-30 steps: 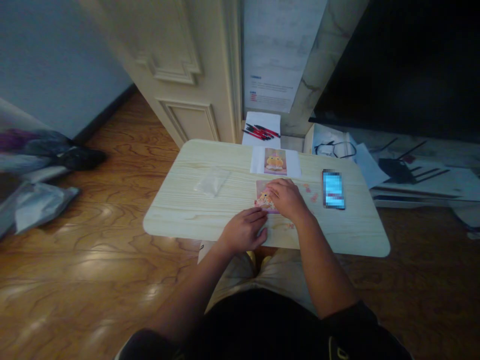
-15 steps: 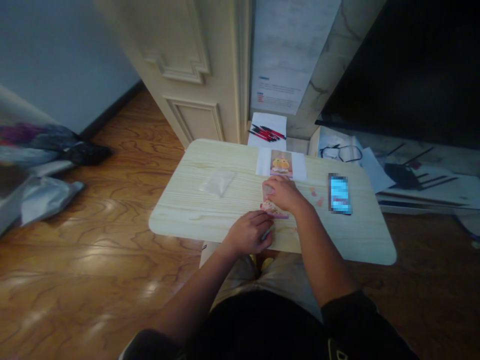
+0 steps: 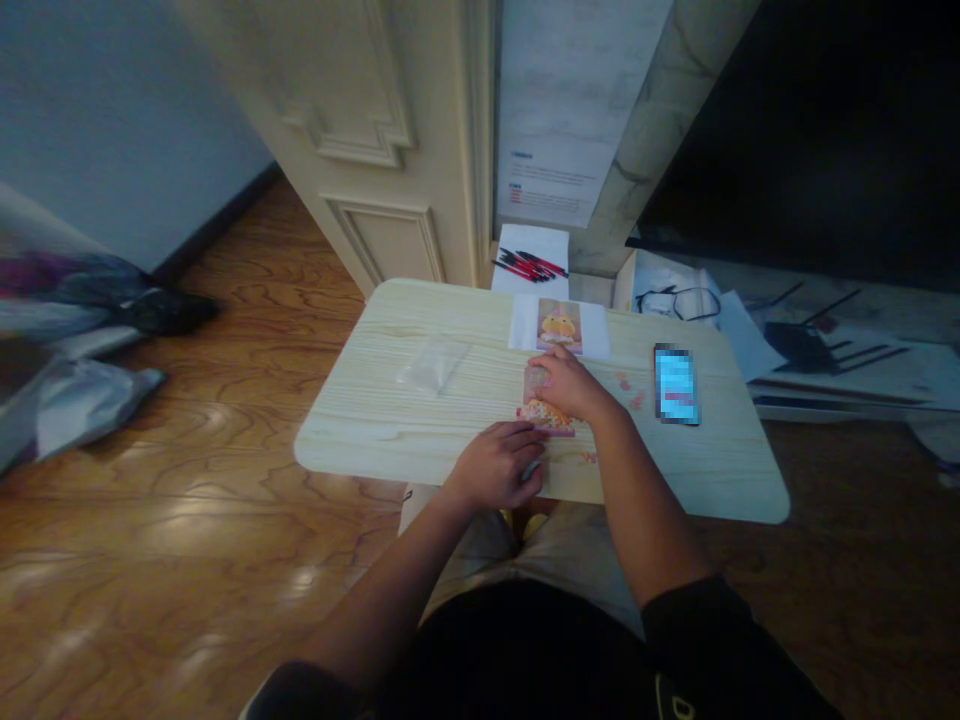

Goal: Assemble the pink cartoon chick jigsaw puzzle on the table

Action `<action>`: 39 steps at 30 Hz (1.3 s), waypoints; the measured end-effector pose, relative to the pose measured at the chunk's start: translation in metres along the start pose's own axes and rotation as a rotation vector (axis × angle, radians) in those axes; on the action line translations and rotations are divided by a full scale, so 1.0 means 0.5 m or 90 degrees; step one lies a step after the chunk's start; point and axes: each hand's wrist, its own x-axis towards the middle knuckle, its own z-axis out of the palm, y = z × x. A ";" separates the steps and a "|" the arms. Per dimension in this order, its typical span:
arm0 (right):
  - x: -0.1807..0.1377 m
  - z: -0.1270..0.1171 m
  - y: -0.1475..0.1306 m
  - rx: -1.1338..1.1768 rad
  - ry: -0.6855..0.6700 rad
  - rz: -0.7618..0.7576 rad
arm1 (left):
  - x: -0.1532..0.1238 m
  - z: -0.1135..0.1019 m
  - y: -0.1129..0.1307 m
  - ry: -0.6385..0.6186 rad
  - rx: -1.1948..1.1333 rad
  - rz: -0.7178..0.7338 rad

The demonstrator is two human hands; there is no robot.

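Observation:
A small pink and orange picture, which looks like a partly assembled jigsaw puzzle, lies near the table's front edge. Over its upper part is my right hand, fingers bent down and drawn together on the surface; anything under the fingertips is hidden. My left hand rests at the picture's lower left edge, fingers loosely bent and thumb apart, touching the border. Small loose pieces lie to the right, and a few more pieces sit near the front edge. Behind, a printed picture of a yellow figure lies on white paper.
On the wood-patterned table are a clear plastic bag at left and a phone at right. Beyond the back edge lie red and black pens, a black cable and a router.
My right hand has shifted slightly, and more of the orange part of the picture shows beneath it. My left hand stays at the lower edge. The view has moved a little.

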 end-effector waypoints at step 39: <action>-0.025 -0.031 -0.052 -0.049 -0.071 -0.157 | 0.002 -0.006 0.004 0.010 0.017 -0.005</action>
